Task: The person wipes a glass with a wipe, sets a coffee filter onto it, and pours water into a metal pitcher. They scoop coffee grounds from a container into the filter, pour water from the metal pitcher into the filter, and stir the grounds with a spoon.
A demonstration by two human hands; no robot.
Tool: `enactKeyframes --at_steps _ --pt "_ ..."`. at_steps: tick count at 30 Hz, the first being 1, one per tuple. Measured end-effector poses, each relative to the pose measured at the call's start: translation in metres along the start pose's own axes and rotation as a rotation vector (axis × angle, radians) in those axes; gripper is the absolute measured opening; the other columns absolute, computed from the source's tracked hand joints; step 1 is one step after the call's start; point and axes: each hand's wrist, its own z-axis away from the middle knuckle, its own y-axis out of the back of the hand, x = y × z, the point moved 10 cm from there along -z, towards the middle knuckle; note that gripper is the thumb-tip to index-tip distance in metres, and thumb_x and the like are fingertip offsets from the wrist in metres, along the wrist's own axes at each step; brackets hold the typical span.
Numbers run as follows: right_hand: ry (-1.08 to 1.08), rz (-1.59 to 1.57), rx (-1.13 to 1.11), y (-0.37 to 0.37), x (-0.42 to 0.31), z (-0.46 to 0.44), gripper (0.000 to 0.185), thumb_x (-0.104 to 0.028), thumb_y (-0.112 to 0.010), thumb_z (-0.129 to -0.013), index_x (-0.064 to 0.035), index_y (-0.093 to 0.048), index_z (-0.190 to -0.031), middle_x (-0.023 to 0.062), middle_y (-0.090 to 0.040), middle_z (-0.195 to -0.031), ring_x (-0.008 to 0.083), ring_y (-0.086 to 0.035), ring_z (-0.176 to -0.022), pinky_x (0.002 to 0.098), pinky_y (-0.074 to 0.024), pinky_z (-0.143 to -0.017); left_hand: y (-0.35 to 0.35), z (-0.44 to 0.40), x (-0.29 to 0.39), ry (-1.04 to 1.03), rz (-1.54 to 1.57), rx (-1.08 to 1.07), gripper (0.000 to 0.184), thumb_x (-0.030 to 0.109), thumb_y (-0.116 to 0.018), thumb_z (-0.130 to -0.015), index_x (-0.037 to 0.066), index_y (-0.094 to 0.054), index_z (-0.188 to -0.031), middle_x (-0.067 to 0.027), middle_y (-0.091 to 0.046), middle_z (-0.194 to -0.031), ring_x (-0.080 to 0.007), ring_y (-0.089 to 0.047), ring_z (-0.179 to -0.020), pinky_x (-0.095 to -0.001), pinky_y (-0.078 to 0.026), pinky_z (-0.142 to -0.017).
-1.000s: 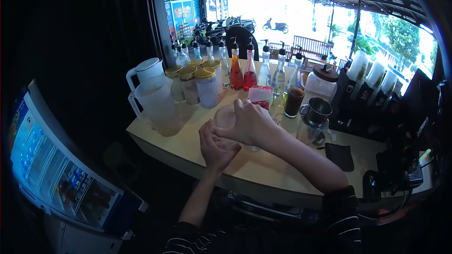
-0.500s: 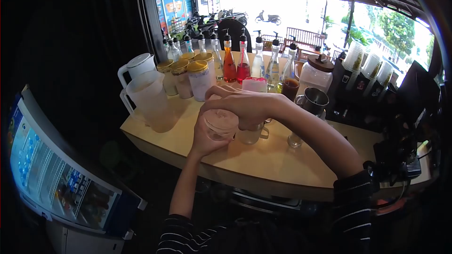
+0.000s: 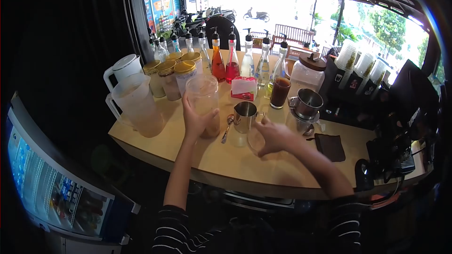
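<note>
My left hand (image 3: 198, 120) is wrapped round a tall clear plastic jar (image 3: 205, 95), which stands nearly upright over the counter with something brownish low inside. To its right, my blurred right hand (image 3: 274, 137) has thumb and fingers curved round the edge of a clear, rounded, lid-like piece (image 3: 255, 140). A small steel pitcher (image 3: 245, 116) stands just behind that piece. Between the jar and the pitcher lies a metal spoon (image 3: 227, 128).
Frosted plastic jugs (image 3: 136, 106) and gold-lidded jars (image 3: 168, 80) stand left. Pump bottles (image 3: 232, 63) line the back, behind a tissue box (image 3: 244, 88). Right are a glass of dark drink (image 3: 280, 93), a metal drip filter (image 3: 308, 103), a dark cloth (image 3: 330, 147) and stacked cups (image 3: 347, 55).
My hands have moved apart: the right has swung down and right from beside the jar. The jar is farther back, left of the pitcher. The view has turned slightly right.
</note>
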Motion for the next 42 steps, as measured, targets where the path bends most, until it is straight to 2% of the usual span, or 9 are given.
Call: enactKeyframes --at_steps 6,8,11,15,17,30,35,39,42 --pt "-0.1 0.012 0.095 -0.045 0.037 -0.001 0.086 -0.045 -0.078 -0.064 -0.0031 -0.04 -0.129 0.0257 -0.044 -0.128 0.0369 -0.059 -0.101 0.0421 -0.0505 -0.083 -0.032 -0.021 -0.031 -0.091 0.004 0.03 0.1 0.017 -0.082 -0.064 -0.001 -0.02 -0.14 -0.0211 -0.035 -0.137 -0.03 -0.039 -0.126 -0.0405 -0.033 -0.106" --pt "-0.197 -0.438 0.45 -0.009 0.045 0.008 0.069 -0.042 -0.07 -0.076 -0.0006 -0.045 -0.125 0.025 -0.047 -0.125 0.0347 -0.061 -0.091 0.0389 -0.0512 -0.078 -0.038 -0.024 -0.039 -0.092 0.013 0.013 0.099 0.018 -0.082 -0.065 -0.001 -0.02 -0.14 -0.0211 -0.036 -0.136 -0.0303 -0.039 -0.126 -0.0408 -0.033 -0.106" --pt "-0.21 -0.641 0.843 0.003 0.054 0.007 0.047 -0.036 -0.061 -0.087 -0.0006 -0.051 -0.117 0.0212 -0.056 -0.112 0.0304 -0.061 -0.08 0.0366 -0.0509 -0.073 -0.042 -0.021 -0.042 -0.054 0.104 -0.009 0.099 0.018 -0.081 -0.066 -0.002 -0.019 -0.141 -0.0208 -0.037 -0.135 -0.0301 -0.039 -0.126 -0.0407 -0.034 -0.105" --pt "-0.198 -0.865 0.858 -0.032 0.093 -0.043 0.035 -0.026 -0.057 -0.093 0.0011 -0.05 -0.114 0.0102 -0.058 -0.094 0.0143 -0.057 -0.067 0.0289 -0.0495 -0.059 -0.038 -0.018 -0.025 -0.066 0.088 0.013 0.098 0.018 -0.081 -0.067 -0.002 -0.019 -0.141 -0.0201 -0.037 -0.135 -0.029 -0.039 -0.126 -0.04 -0.035 -0.105" --pt "-0.253 -1.22 0.612 -0.048 0.094 -0.052 0.026 -0.025 -0.054 -0.095 -0.0011 -0.048 -0.102 0.0064 -0.056 -0.089 0.0098 -0.056 -0.065 0.0245 -0.0489 -0.056 -0.038 -0.017 -0.028 -0.055 0.069 0.018 0.098 0.018 -0.081 -0.068 -0.002 -0.019 -0.141 -0.02 -0.037 -0.135 -0.0285 -0.039 -0.126 -0.0396 -0.035 -0.104" --pt "-0.05 -1.276 0.589 -0.072 0.077 -0.027 0.016 -0.017 -0.053 -0.096 -0.0025 -0.047 -0.092 0.0019 -0.051 -0.074 0.0075 -0.053 -0.064 0.0238 -0.0448 -0.057 -0.037 -0.017 -0.025 -0.083 0.098 0.027 0.096 0.015 -0.081 -0.068 -0.001 -0.02 -0.14 -0.0192 -0.037 -0.135 -0.0276 -0.04 -0.125 -0.0387 -0.036 -0.104" --pt "-0.023 -1.287 0.707 -0.062 0.079 -0.026 0.017 -0.017 -0.054 -0.096 -0.0041 -0.05 -0.086 -0.0053 -0.043 -0.068 0.0013 -0.038 -0.059 0.0204 -0.0319 -0.051 -0.037 -0.018 -0.026 -0.063 0.088 0.04 0.096 0.016 -0.081 -0.068 -0.001 -0.02 -0.14 -0.019 -0.037 -0.135 -0.0276 -0.04 -0.125 -0.0389 -0.036 -0.104" --pt "-0.048 -1.279 0.649 -0.055 0.072 -0.02 0.015 -0.019 -0.054 -0.096 -0.0054 -0.052 -0.09 -0.0039 -0.051 -0.073 0.0017 -0.044 -0.062 0.0181 -0.0362 -0.053 -0.04 -0.02 -0.029 -0.048 0.119 -0.005 0.099 0.017 -0.082 -0.067 0.0 -0.018 -0.141 -0.0192 -0.036 -0.136 -0.0282 -0.039 -0.126 -0.0395 -0.036 -0.104" --pt "-0.004 -1.387 0.683 -0.038 0.059 -0.009 0.018 -0.017 -0.057 -0.094 -0.0039 -0.051 -0.084 -0.0075 -0.039 -0.066 0.0005 -0.034 -0.059 0.0203 -0.0275 -0.051 -0.037 -0.018 -0.034 -0.016 0.078 -0.009 0.101 0.02 -0.082 -0.067 0.001 -0.017 -0.142 -0.0185 -0.035 -0.138 -0.0287 -0.038 -0.127 -0.0403 -0.034 -0.105"
